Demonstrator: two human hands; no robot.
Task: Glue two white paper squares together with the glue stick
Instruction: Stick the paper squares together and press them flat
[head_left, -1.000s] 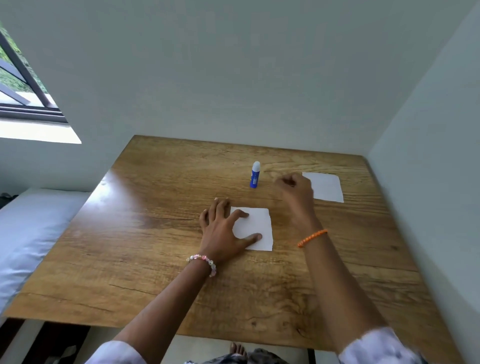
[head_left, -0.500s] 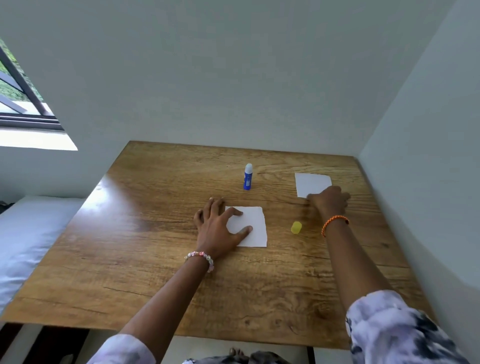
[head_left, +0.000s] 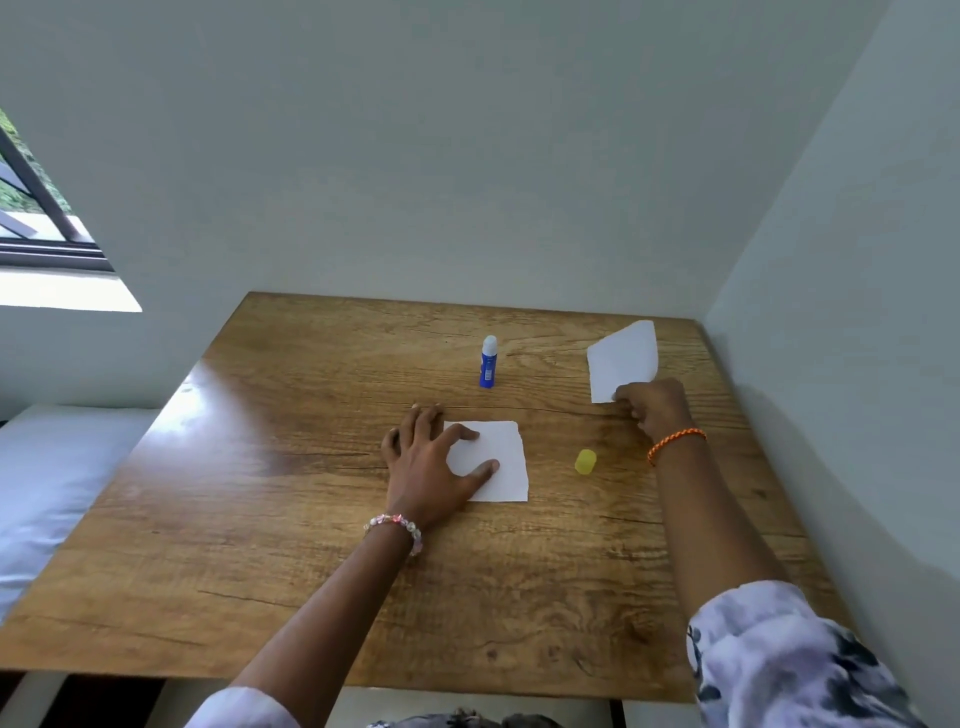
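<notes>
A white paper square (head_left: 501, 457) lies flat in the middle of the wooden table (head_left: 291, 519). My left hand (head_left: 428, 465) rests on its left part with fingers spread, pressing it down. A second white paper square (head_left: 621, 358) is tilted up off the table at the back right, pinched at its near corner by my right hand (head_left: 652, 408). The blue glue stick (head_left: 488, 362) stands upright and uncapped behind the first square. Its yellow cap (head_left: 585, 461) lies on the table between my two hands.
The table stands in a corner, with a white wall behind it and another close along its right edge. A bed with a white sheet (head_left: 47, 483) is at the left, below a window (head_left: 31, 208).
My right hand left the yellow cap on the table, reached to the far-right paper square and has lifted it by its near corner. My left hand stayed on the middle square.
</notes>
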